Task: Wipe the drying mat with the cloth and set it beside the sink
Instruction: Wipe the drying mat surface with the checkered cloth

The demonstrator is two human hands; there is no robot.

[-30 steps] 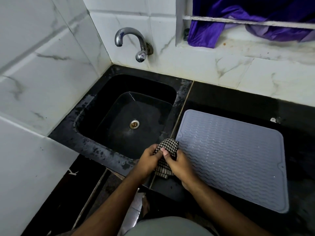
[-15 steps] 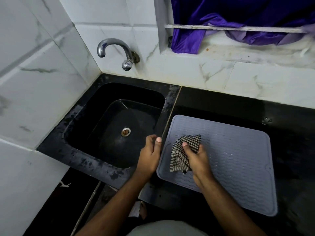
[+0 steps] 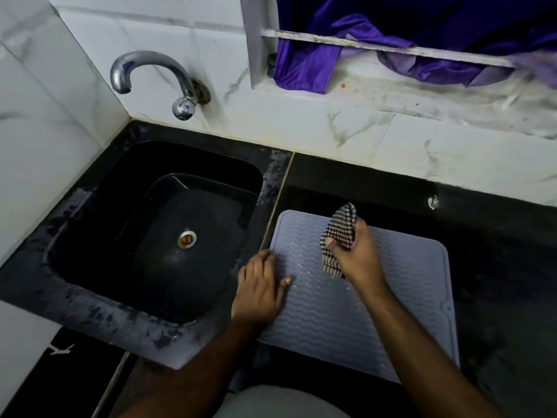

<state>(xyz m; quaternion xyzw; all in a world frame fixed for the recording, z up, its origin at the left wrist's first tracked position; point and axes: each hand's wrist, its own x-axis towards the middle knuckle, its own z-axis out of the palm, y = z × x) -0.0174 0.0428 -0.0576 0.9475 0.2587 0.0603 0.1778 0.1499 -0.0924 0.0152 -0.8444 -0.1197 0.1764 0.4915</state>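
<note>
A grey ribbed drying mat (image 3: 401, 297) lies flat on the black counter just right of the black sink (image 3: 99, 245). My right hand (image 3: 357, 254) grips a bunched black-and-white checked cloth (image 3: 340, 229) and holds it on the mat near its far edge. My left hand (image 3: 260, 291) rests flat on the mat's left edge, fingers spread, beside the sink rim.
A chrome tap (image 3: 168, 82) juts from the white tiled wall above the sink. Purple fabric (image 3: 376, 37) hangs over the window ledge at the back right. Bare black counter (image 3: 497, 251) lies right of and behind the mat.
My right hand carried the cloth from the mat's near left corner up toward its far edge. My left hand let go of the cloth and settled flat on the mat's left edge.
</note>
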